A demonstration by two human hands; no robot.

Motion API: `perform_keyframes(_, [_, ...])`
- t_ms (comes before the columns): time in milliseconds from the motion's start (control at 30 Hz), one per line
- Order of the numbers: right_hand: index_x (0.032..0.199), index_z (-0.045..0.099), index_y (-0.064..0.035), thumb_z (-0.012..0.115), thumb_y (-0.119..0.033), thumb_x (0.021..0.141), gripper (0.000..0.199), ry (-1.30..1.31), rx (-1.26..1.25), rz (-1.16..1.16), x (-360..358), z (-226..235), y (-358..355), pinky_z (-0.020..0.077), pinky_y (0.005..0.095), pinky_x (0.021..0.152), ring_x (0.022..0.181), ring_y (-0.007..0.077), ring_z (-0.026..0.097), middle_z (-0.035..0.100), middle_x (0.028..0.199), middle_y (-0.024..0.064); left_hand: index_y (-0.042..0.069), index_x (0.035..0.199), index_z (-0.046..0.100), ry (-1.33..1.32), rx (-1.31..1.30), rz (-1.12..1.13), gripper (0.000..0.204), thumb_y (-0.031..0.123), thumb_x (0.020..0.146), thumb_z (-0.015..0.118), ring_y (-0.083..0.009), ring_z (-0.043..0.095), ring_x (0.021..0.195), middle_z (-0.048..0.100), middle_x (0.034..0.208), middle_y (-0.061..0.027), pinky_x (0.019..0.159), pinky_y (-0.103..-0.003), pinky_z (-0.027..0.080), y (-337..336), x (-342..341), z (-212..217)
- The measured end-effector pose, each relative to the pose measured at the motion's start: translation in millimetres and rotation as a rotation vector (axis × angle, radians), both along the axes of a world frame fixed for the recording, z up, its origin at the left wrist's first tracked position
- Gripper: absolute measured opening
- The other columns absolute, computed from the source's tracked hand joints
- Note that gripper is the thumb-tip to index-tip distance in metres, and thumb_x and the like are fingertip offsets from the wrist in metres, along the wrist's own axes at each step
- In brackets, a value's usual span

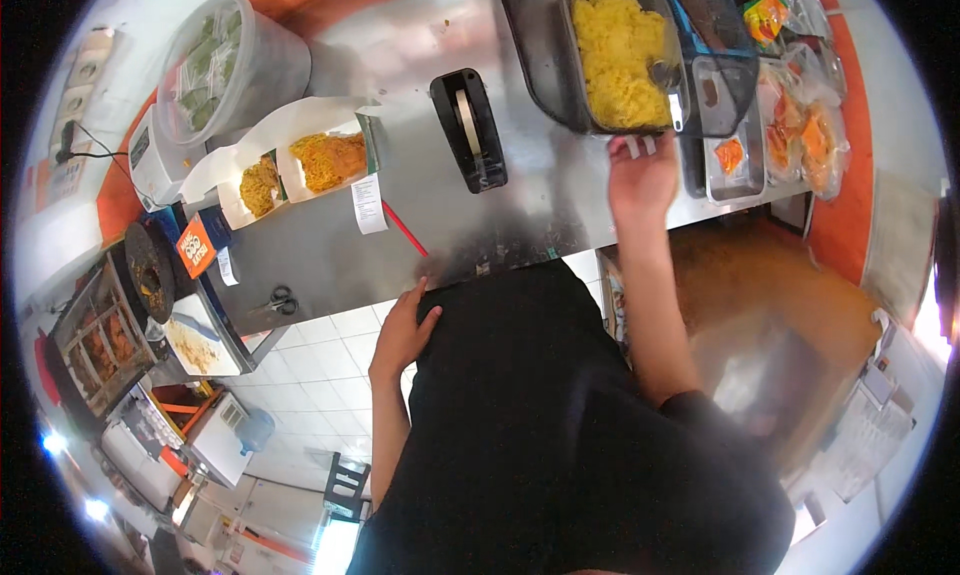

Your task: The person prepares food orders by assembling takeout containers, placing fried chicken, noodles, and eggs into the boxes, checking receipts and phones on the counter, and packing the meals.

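Fingers curled, my right hand (643,175) is at the near rim of a clear tub of yellow rice (618,60). Whether it grips the rim or something small, I cannot make out. A scoop (664,74) lies in the rice at the tub's right side, its pale handle at the near corner. My left hand (403,330) rests with fingers outstretched by the counter's front edge, beside my black clothing and just below a thin red stick (405,227). Two portions of yellow-coated food sit left of centre in open paper boxes (278,177), with a white paper slip (369,203) at the right one.
A black tape dispenser (468,130) stands mid-counter. Scissors (276,301) lie near the left front edge. A large clear bucket (285,63) of green wrapped bundles is at far left. Bagged orange food (800,125) and a small metal tray (735,180) sit at right.
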State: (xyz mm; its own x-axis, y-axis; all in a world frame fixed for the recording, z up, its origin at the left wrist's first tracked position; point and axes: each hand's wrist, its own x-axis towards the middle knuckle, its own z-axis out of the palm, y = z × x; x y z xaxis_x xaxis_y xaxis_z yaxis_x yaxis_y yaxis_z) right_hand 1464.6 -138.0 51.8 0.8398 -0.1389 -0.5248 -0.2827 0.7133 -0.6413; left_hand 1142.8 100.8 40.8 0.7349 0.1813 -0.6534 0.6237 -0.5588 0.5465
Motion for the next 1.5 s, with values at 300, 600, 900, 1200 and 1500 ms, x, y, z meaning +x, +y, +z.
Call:
perform_keyframes(300, [0.107, 0.068, 0.0011, 0.062, -0.02, 0.097, 0.024, -0.781, -1.541, 0.325, 123, 60, -56, 0.0553, 0.0413, 0.079, 0.086, 0.03, 0.071, 0.073, 0.094, 0.0152, 0.004, 0.148, 0.043, -0.097, -0.043, -0.226, 0.06, 0.033, 0.098, 0.062, -0.0401, 0.056, 0.122, 0.057, 0.133, -0.0234, 0.104, -0.046, 0.045, -15, 65, 0])
perform_keyframes(600, [0.092, 0.074, 0.0031, 0.063, -0.015, 0.09, 0.021, -0.792, -1.961, 0.692, 117, -98, -141, 0.0504, 0.0483, 0.086, 0.092, 0.0414, 0.066, 0.07, 0.089, 0.0243, 0.002, 0.145, 0.046, -0.278, -0.258, -0.53, 0.061, 0.039, 0.098, 0.059, -0.0392, 0.052, 0.131, 0.055, 0.138, -0.0253, 0.111, -0.046, 0.041, -81, 185, -9])
perform_keyframes(900, [0.101, 0.071, 0.0019, 0.063, -0.009, 0.097, 0.014, -0.753, -1.779, 0.595, 81, -25, -93, 0.0542, 0.0444, 0.079, 0.087, 0.0328, 0.068, 0.066, 0.1, 0.0182, -0.013, 0.153, 0.01, -0.426, -0.359, -0.225, 0.099, 0.036, 0.09, 0.069, -0.0405, 0.061, 0.118, 0.052, 0.135, -0.0334, 0.102, -0.045, 0.048, -154, 249, -82])
perform_keyframes(1200, [0.105, 0.069, 0.0025, 0.061, -0.006, 0.094, 0.016, -0.867, -1.964, 0.891, 60, -50, -43, 0.0531, 0.0452, 0.08, 0.093, 0.039, 0.066, 0.062, 0.107, 0.0211, -0.012, 0.154, -0.008, -0.301, -0.821, 0.237, 0.102, 0.018, 0.09, 0.067, -0.0334, 0.066, 0.113, 0.049, 0.144, -0.0288, 0.092, -0.036, 0.054, -178, 283, -101])
perform_keyframes(1500, [0.102, 0.067, 0.0046, 0.063, -0.003, 0.089, 0.015, -0.84, -1.805, 1.18, 64, -32, -55, 0.0517, 0.0465, 0.084, 0.096, 0.0407, 0.064, 0.06, 0.106, 0.0217, 0.01, 0.158, 0.018, -0.378, -1.02, 0.392, 0.074, 0.002, 0.093, 0.053, -0.0287, 0.06, 0.124, 0.044, 0.149, -0.0206, 0.099, -0.038, 0.05, -190, 292, -104])
